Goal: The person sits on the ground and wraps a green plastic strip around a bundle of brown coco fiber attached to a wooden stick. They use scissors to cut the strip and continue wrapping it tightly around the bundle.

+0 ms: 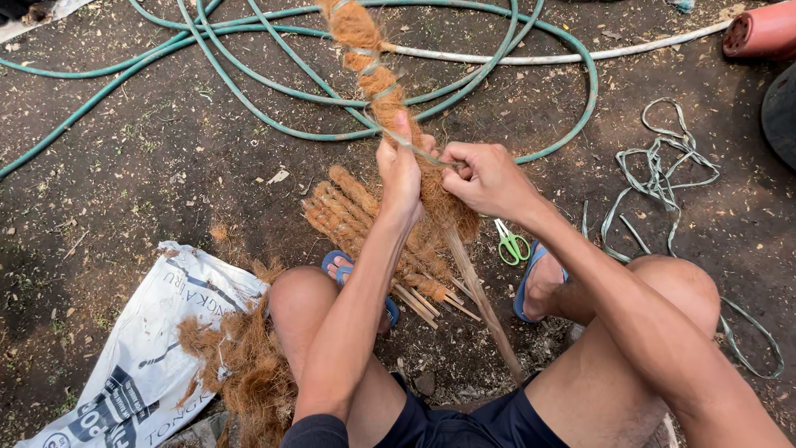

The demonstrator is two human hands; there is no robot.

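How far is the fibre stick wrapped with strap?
Partly wrapped: strap coils the fibre-covered stick above the hands; its lower end is bare.

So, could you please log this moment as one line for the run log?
left hand: grips fibre-wrapped stick | right hand: pulls strap round it | finished sticks, scissors on ground

Outdoor yard — bare dirt ground (166,158), coiled green garden hose (497,75).
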